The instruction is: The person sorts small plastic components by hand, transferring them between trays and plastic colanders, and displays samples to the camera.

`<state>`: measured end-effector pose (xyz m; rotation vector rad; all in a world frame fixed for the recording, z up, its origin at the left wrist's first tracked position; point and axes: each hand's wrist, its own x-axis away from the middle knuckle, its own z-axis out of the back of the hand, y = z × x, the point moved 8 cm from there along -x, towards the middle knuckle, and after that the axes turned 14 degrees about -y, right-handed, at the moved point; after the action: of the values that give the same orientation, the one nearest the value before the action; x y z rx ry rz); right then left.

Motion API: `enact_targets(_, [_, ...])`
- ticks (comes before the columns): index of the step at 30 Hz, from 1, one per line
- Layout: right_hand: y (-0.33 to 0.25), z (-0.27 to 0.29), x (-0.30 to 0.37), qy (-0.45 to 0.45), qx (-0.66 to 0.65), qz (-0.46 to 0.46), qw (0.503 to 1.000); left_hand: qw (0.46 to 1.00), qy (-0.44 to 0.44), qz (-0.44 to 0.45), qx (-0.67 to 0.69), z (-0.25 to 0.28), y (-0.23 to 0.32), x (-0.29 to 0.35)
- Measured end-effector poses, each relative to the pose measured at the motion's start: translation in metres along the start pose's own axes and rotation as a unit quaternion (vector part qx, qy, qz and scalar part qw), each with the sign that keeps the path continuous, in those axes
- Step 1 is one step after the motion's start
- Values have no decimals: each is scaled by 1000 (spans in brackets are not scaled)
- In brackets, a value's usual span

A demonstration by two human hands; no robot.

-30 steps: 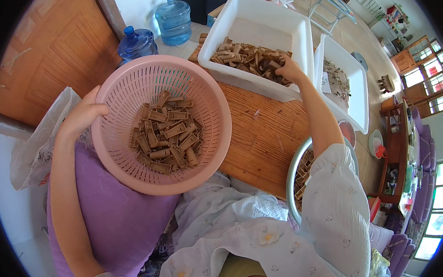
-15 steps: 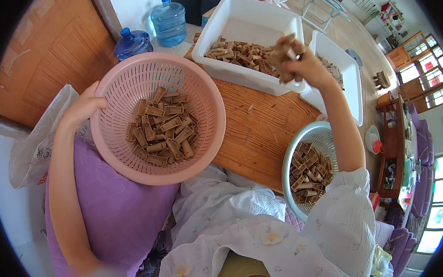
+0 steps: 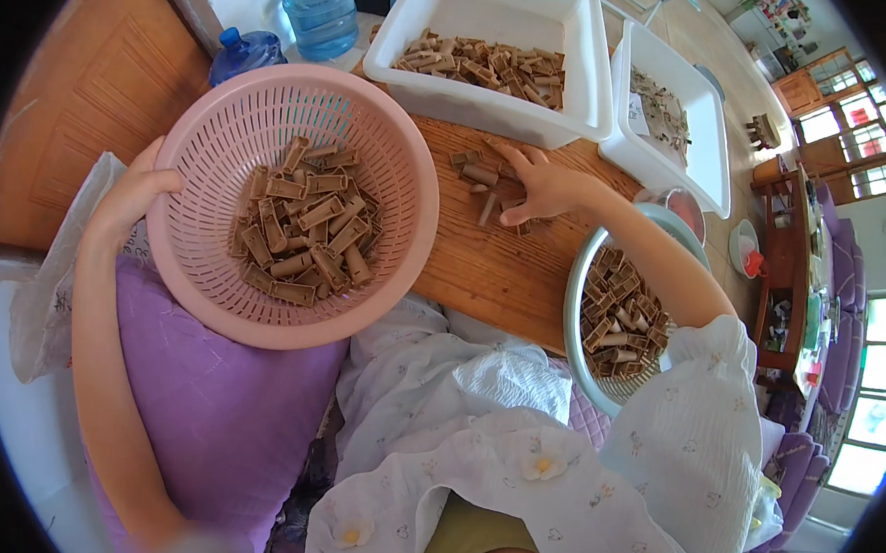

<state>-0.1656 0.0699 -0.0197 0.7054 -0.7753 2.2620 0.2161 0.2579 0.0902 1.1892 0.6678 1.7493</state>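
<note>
At centre frame, right hand [image 3: 546,184], fingers spread apart, over loose brown pieces [image 3: 478,175] on wooden table [image 3: 473,280]; at left, left hand [image 3: 130,198] clamped on rim of pink basket [image 3: 419,236], whose contents [image 3: 305,224] could spill onto purple cloth [image 3: 218,388] should that grip slip

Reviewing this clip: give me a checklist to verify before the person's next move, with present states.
1. Left hand gripping the pink basket at its rim: ok.
2. Brown pieces contained inside that basket: ok.
3. Right hand closed around the loose pieces on the wooden tabletop: not ok, fingers spread.
4. Pale green basket fully visible: not ok, right forearm partly covers it.
5. Pink basket firmly supported underneath: cannot tell, underside hidden.
</note>
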Motion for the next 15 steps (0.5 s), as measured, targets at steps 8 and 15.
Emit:
enact_targets(8, [-31, 35, 77, 100, -2, 56, 993, 1000, -3, -5, 1, -7, 12, 3])
enact_targets(15, [-120, -96, 153, 104, -429, 116, 890, 1000, -5, -6, -9, -4, 7, 2])
